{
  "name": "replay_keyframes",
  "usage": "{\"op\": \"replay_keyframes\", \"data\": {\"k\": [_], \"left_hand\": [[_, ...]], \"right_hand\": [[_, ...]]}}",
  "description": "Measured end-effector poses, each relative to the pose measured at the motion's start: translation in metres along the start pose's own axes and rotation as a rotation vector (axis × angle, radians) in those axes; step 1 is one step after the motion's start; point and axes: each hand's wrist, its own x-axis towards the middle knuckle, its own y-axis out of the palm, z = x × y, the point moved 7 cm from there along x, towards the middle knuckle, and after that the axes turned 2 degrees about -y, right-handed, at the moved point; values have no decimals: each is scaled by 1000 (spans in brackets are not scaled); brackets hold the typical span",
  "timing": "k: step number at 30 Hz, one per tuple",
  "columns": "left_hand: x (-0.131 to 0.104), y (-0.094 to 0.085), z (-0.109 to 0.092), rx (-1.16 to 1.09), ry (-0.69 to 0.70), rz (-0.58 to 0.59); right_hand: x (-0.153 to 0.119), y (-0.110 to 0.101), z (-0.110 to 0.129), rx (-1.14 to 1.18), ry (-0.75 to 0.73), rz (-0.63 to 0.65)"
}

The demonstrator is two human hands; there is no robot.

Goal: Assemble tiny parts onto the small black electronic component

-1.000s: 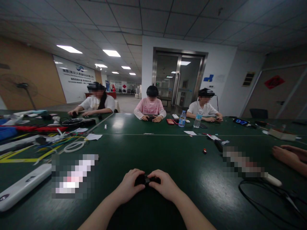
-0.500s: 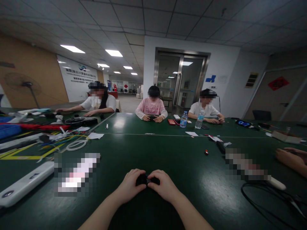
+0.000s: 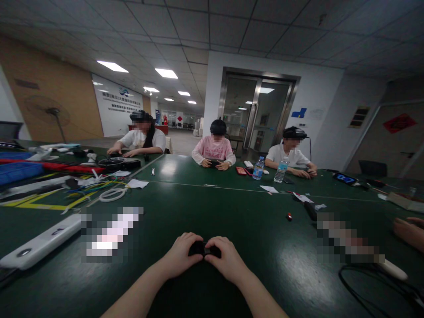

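Observation:
In the head view a small black object (image 3: pixel 206 250) sits low in the middle, just over the dark green table (image 3: pixel 205 207). Its kind is hard to make out, as fingers cover most of it. My left hand (image 3: pixel 183 252) curls around its left end, thumb and fingers closed on it. From the other side my right hand (image 3: pixel 225 255) grips the right end in the same way. The fingertips of both hands almost meet at the centre of the object.
To the left lie a white power strip (image 3: pixel 46 243), a blurred-out bright flat object (image 3: pixel 114 234) and a coiled white cable (image 3: pixel 113 194). On the right are a small red item (image 3: pixel 289 216) and a black cable (image 3: pixel 344 282). Water bottles (image 3: pixel 258 168) stand across the table, before seated people.
The view has tilted and turned slightly left, so the surroundings sit further right. Both hands keep their grip on the black object, hardly changed.

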Motion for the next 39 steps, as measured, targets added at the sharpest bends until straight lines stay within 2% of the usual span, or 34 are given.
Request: {"op": "replay_keyframes", "data": {"k": [5,12,23,28,34,39], "left_hand": [[-2,-5,-8,-21,-1,-12],[-3,-6,-7,-32,-10,0],[-2,-4,-2,-64,-50,28],[-3,-5,-1,-81,-73,39],[-2,0,4,-57,-40,32],[-1,-1,5,-51,-13,20]], "right_hand": [[1,-3,-4,73,13,-27],[1,-16,-14,100,53,-75],[-1,-61,-42,206,24,-222],[-4,-75,-53,292,37,-296],[-8,-82,-53,385,44,-326],[-7,-72,-42,319,67,-228]]}}
